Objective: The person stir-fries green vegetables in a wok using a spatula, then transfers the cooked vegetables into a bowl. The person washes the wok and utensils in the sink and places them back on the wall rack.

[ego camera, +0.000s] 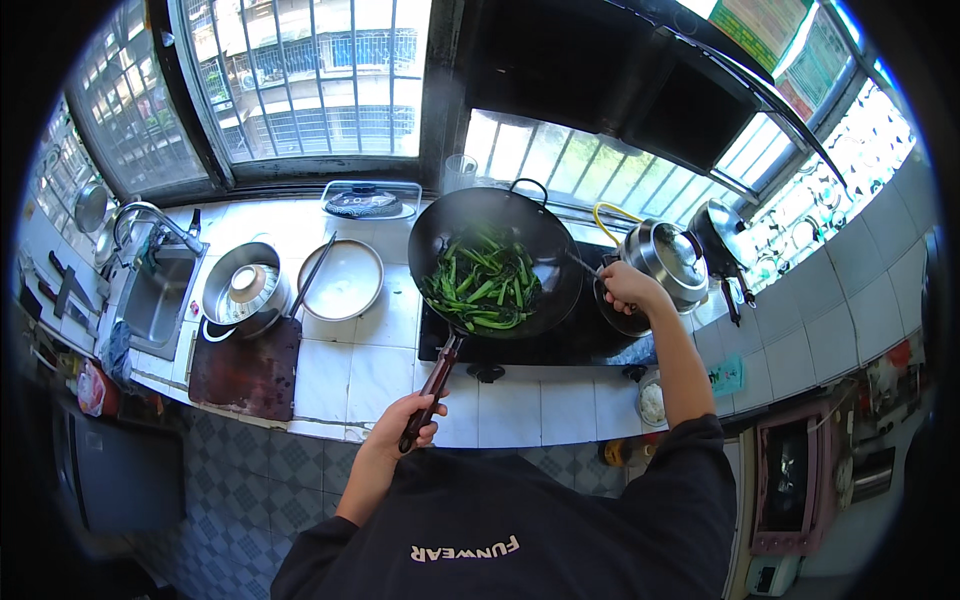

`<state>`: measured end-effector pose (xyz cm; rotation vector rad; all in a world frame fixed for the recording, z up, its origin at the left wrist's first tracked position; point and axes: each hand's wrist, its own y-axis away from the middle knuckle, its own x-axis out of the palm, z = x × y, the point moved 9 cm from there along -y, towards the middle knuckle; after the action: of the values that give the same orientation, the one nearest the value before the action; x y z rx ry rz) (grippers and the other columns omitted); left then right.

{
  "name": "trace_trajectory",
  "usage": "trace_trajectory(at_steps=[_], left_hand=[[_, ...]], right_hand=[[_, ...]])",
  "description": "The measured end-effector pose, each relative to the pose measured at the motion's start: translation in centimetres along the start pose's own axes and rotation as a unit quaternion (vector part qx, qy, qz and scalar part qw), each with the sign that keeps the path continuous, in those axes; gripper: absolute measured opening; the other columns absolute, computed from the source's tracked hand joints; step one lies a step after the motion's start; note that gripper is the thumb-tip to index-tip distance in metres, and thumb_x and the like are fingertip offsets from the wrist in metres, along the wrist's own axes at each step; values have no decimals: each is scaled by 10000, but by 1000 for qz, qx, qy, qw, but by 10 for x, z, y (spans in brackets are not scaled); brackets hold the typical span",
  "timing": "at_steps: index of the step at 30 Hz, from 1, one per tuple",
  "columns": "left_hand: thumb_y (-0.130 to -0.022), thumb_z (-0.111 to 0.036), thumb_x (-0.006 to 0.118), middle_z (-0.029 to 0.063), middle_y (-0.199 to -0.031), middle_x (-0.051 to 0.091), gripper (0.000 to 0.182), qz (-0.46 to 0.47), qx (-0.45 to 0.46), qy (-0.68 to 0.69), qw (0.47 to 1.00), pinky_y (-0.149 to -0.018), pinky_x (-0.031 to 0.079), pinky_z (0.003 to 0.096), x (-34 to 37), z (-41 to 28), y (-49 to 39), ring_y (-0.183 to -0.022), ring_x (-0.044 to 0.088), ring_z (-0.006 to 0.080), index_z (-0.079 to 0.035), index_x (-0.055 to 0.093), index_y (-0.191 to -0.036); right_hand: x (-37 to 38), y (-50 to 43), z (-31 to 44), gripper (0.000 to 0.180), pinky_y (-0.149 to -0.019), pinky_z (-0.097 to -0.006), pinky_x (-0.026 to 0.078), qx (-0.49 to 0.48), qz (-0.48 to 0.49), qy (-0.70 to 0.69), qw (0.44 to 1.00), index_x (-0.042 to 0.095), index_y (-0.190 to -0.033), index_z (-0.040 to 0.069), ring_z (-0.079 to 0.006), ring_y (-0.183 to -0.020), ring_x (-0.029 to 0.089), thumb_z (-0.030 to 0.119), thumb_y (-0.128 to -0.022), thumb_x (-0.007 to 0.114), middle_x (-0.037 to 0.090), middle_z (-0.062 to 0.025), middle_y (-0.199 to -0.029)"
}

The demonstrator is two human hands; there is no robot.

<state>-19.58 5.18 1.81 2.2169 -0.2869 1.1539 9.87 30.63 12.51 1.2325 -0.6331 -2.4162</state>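
My left hand point(394, 427) is wrapped around the reddish-brown handle point(437, 381) of a dark wok point(491, 202). The wok sits tilted over the black stove point(442, 341), with a heap of cooked leafy greens point(480, 289) inside. A light haze hangs above the greens. My right hand point(634, 287) grips a cooking utensil with a thin metal shaft point(583, 264) that reaches to the wok's right side. Its working end is hard to make out.
To the left are a white plate point(341, 279), a metal pot point(217, 281) with a bowl inside, a dark cutting board point(244, 375) and a sink point(159, 300). On the right stand a steel pot point(660, 259) and a bowl of rice point(651, 403). A range hood point(555, 67) hangs above.
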Motion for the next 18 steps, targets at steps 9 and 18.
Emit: trace_trajectory(at_steps=[9, 18], left_hand=[[-906, -226, 442, 83, -898, 551, 426, 24, -4, 9, 1000, -365, 362, 210, -3, -5, 1, -469, 423, 98, 5, 373, -1257], [-923, -231, 411, 91, -912, 549, 422, 35, -6, 34, 999, -364, 368, 207, -5, -5, 2, -472, 429, 100, 11, 361, -1265]], right_hand=[[84, -23, 26, 317, -310, -180, 299, -39, 161, -257, 952, 524, -1194, 53, -38, -397, 374, 87, -888, 445, 479, 5, -605], [6, 33, 33, 388, -315, -228, 321, -110, 82, -8, 991, 523, -1243, 76, -83, -362, 406, 118, -862, 459, 513, -32, -584]])
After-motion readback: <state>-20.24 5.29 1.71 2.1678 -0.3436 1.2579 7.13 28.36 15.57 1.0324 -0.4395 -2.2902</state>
